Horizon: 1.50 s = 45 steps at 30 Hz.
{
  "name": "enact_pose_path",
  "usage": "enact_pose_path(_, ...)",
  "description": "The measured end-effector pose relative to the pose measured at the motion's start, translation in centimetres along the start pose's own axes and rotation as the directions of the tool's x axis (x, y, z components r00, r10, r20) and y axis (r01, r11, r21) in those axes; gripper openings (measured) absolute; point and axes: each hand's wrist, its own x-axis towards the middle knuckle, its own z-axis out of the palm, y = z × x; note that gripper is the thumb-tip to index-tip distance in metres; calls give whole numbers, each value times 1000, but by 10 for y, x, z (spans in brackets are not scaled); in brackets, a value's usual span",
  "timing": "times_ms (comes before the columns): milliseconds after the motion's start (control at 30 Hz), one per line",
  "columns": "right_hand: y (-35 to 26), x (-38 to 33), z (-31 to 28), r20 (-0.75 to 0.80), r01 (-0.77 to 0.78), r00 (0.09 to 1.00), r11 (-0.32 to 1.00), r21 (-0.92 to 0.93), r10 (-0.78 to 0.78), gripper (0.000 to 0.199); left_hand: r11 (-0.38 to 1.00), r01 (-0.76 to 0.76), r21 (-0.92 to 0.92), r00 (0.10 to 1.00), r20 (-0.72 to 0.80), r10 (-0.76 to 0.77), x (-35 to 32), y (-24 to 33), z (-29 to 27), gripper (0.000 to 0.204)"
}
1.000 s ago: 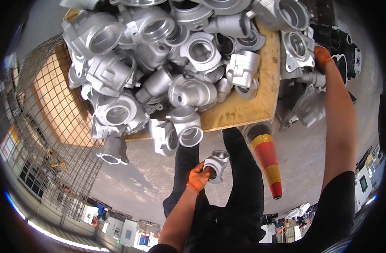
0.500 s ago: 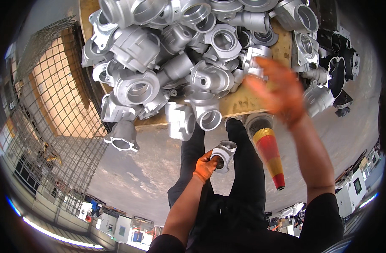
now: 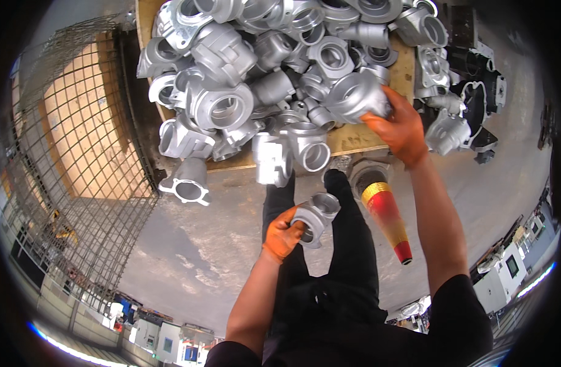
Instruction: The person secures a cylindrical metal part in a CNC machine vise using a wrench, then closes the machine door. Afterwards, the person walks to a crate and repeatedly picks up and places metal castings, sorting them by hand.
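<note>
Both my hands wear orange gloves. My left hand (image 3: 283, 235) grips a silver metal casting (image 3: 317, 218) with round openings, held above the floor in front of my legs. Out to the right, my right hand (image 3: 400, 128) is closed on the edge of another silver casting (image 3: 357, 98), slightly blurred, at the near right of the pile. That pile of similar castings (image 3: 225, 107) lies heaped on a wooden board (image 3: 360, 137). Several of them overhang its near edge, among them a casting with a flanged end (image 3: 187, 183).
A wire mesh cage (image 3: 84, 147) with a wooden panel inside stands at left. A red and yellow traffic cone (image 3: 387, 220) is on the floor beside my right leg. Black parts (image 3: 476, 104) and more castings (image 3: 445, 131) lie right of the board. Machines (image 3: 504, 275) stand in the background.
My right hand has come down onto a casting at the pile's near right and closed on it. My left hand's casting has shifted slightly left and turned. The whole view has shifted a little.
</note>
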Motion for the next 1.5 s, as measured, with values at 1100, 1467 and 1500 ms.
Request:
enact_pose_path(1100,85,-118,-8,-119,88,991,368,926,60,63,671,-589,451,789,501,356,-36,105,139,51)
enact_pose_path(1467,38,-104,-99,-650,-120,702,948,296,292,41,957,83,280,997,-23,-79,-33,13,24,49)
enact_pose_path(1500,41,-103,-110,-657,-114,703,955,274,273,40,954,90,287,996,-33,-85,-33,6,17,51)
